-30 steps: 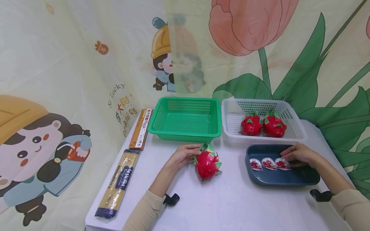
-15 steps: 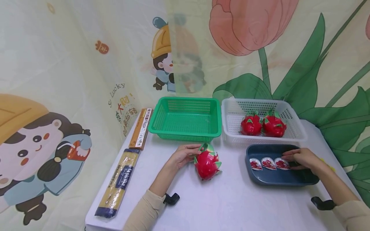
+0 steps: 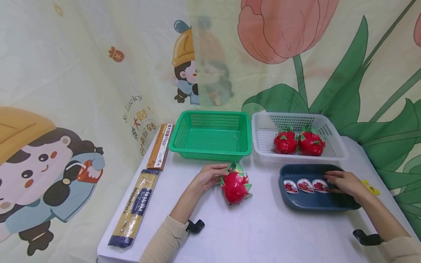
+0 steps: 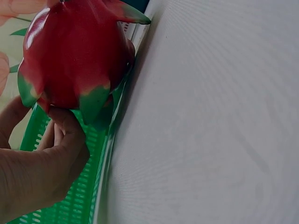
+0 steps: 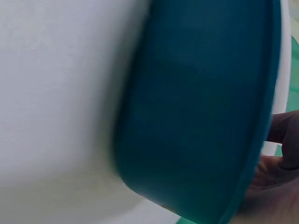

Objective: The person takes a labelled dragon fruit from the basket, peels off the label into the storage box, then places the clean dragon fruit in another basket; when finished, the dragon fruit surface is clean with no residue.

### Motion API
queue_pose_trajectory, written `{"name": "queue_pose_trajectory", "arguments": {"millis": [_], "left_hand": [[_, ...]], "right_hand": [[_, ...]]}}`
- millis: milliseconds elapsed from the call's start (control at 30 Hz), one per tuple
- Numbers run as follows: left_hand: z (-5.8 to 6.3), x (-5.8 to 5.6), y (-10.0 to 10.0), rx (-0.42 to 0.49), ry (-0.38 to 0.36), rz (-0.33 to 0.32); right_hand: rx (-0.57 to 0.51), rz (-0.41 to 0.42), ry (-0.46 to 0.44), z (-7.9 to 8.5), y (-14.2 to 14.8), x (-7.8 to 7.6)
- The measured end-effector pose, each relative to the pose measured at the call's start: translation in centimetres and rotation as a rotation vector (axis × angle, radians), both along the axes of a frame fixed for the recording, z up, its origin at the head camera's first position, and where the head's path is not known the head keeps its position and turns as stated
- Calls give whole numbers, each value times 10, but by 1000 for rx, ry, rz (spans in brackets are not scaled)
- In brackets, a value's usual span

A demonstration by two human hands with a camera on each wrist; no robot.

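In the head view, my left hand [image 3: 209,177] grips a red dragon fruit [image 3: 235,188] by its green-tipped top, at the middle of the table. The left wrist view shows the fingers at the leafy end of this fruit [image 4: 70,56]. My right hand [image 3: 346,184] is over the right part of a dark blue tray [image 3: 312,204], thumb and fingers apart. Just left of its fingertips, several round stickers with dragon fruit pictures, one the nearest sticker [image 3: 320,186], lie in a row. From the right wrist, the tray wall [image 5: 196,112] hides part of the hand.
A green basket [image 3: 210,155] stands at the back, beside a white basket [image 3: 263,146] with two dragon fruits [image 3: 310,143]. Along the left edge lie a spaghetti pack [image 3: 133,212] and a pasta box [image 3: 160,148]. A small yellow item [image 3: 371,187] lies right of the tray.
My right hand has shifted slightly right, away from the nearest sticker, and the yellow item has come into sight behind the wrist. The left hand and its dragon fruit have stayed put.
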State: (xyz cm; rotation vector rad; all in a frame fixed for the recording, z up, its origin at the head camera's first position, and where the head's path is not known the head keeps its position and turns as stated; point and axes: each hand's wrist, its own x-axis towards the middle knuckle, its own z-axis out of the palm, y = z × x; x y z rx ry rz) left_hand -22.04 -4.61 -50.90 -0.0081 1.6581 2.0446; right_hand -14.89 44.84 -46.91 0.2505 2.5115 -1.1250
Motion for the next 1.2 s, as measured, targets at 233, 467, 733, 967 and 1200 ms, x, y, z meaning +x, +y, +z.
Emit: {"name": "queue_pose_trajectory", "arguments": {"millis": [233, 467, 733, 967, 1200], "left_hand": [[0, 0, 0, -9, -1, -1], [-1, 0, 0, -9, -6, -5], [0, 1, 0, -9, 4, -8], [-1, 0, 0, -14, 8, -12], [-2, 0, 0, -17, 13, -13]], "right_hand": [[10, -20, 107, 14, -7, 1], [-41, -13, 211, 36, -38, 6], [-239, 74, 283, 53, -86, 4], [-397, 107, 263, 52, -121, -5], [-502, 192, 198, 42, -155, -15]]}}
